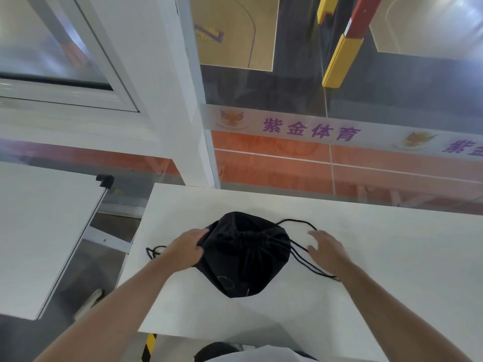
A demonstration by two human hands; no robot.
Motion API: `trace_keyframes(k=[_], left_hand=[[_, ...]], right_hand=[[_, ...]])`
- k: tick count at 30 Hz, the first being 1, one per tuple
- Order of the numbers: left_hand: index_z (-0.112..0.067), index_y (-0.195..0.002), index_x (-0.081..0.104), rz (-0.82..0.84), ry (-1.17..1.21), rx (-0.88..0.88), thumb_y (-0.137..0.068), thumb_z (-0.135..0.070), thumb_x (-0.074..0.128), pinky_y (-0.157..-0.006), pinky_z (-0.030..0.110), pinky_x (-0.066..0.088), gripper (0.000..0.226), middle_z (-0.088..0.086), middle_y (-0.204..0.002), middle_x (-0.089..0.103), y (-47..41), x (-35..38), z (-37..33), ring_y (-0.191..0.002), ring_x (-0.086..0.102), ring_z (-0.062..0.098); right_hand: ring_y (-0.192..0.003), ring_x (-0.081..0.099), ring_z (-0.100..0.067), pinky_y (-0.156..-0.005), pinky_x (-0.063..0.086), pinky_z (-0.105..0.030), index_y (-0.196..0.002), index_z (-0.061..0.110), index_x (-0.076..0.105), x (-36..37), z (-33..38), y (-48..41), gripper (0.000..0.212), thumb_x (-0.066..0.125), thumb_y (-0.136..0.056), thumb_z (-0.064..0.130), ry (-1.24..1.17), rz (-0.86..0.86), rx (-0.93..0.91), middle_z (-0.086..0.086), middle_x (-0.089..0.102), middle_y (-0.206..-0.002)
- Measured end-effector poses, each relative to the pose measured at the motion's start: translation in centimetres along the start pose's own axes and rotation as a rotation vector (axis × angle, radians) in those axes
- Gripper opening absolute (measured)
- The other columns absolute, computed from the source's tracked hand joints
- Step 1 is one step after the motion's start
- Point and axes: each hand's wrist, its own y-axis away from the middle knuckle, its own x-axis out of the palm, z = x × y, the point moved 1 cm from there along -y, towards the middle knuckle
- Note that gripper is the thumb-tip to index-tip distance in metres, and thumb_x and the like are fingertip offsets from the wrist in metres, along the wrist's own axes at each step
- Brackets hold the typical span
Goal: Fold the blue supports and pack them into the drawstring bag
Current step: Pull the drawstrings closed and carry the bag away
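Note:
A black drawstring bag (245, 253) lies bulging on the white table (379, 257), its mouth cinched tight into gathers. My left hand (184, 250) grips the bag's left side, thumb and fingers curled on the fabric. Just right of the bag, my right hand (326, 250) hovers with relaxed, spread fingers over the black cords (304, 254) that trail to the right. Another cord loop (154, 250) lies left of my left hand. No blue supports are visible.
A second white table (39, 231) stands to the left across a gap of grey floor. A white pillar (167, 100) and a glass wall with a purple-lettered strip (313, 130) rise beyond the table's far edge. Yellow-black tape (149, 346) marks the floor near me.

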Motion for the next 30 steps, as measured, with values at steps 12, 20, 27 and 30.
trace_keyframes(k=[12,20,27,30], left_hand=[[-0.014,-0.102,0.060,-0.092,-0.240,-0.006,-0.103,-0.025,0.042,-0.076,0.042,0.055,0.021,0.004,-0.095,0.063,-1.9,1.9,-3.3,-0.086,0.064,0.026],[-0.020,-0.079,0.052,-0.036,0.033,0.042,-0.093,-0.030,0.043,-0.063,0.036,0.049,0.019,-0.001,-0.077,0.059,0.3,0.2,-5.8,-0.065,0.054,0.014],[-0.009,-0.072,0.050,-0.079,0.121,0.006,-0.100,-0.037,0.048,-0.062,0.030,0.040,0.039,0.003,-0.069,0.057,0.3,-1.8,-4.4,-0.065,0.052,0.016],[-0.010,-0.067,0.047,-0.094,0.134,-0.036,-0.099,-0.037,0.048,-0.059,0.028,0.038,0.042,0.000,-0.062,0.052,0.4,-2.9,-2.9,-0.060,0.047,0.012]], right_hand=[[-0.099,0.060,-0.023,-0.089,0.051,-0.040,-0.106,0.021,0.066,2.3,9.5,-0.4,0.022,0.050,-0.095,0.030,-0.025,0.071,-0.283,0.002,0.060,-0.106],[-0.073,0.059,-0.013,-0.063,0.045,-0.025,-0.089,0.024,0.063,-1.4,10.3,0.8,0.018,0.047,-0.094,0.029,-0.105,0.224,-0.241,0.007,0.062,-0.083],[-0.057,0.050,-0.012,-0.060,0.040,-0.027,-0.064,0.020,0.060,-3.9,8.5,1.1,0.039,0.057,-0.096,0.041,-0.206,0.144,-0.177,0.008,0.052,-0.058],[-0.050,0.040,-0.010,-0.053,0.035,-0.023,-0.073,0.012,0.068,-4.8,6.4,1.3,0.034,0.059,-0.097,0.033,-0.303,0.103,-0.118,0.009,0.046,-0.053]])
